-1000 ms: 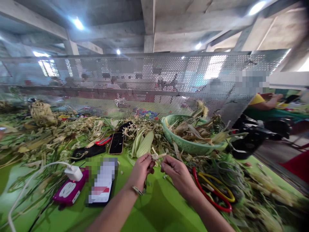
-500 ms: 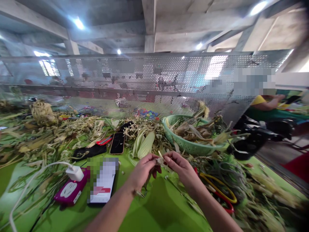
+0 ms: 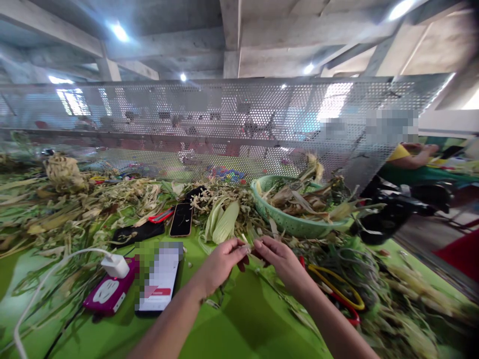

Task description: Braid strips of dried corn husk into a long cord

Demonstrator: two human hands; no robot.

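Over the middle of the green table, my left hand (image 3: 224, 262) pinches a small pale strip of corn husk (image 3: 248, 248) between thumb and fingers. My right hand (image 3: 279, 255) is closed at the other side of the strip, fingertips a short way from the left ones. Its far end is mostly covered by my fingers. Just beyond the hands lie broad pale-green corn husks (image 3: 226, 223). A thin husk strand (image 3: 214, 303) hangs by my left wrist.
A green plastic basket (image 3: 299, 228) of dry husks stands behind my right hand. Scissors with yellow and red handles (image 3: 339, 286) lie beside my right forearm. To the left are a lit phone (image 3: 160, 279), a dark phone (image 3: 181, 219), a purple power strip (image 3: 108, 289) and red-handled scissors (image 3: 161, 215).
Both hands stay close together, and the fingertips have shifted slightly around the pale strip, of which less now shows. The view has moved a little; nothing on the table has been displaced.
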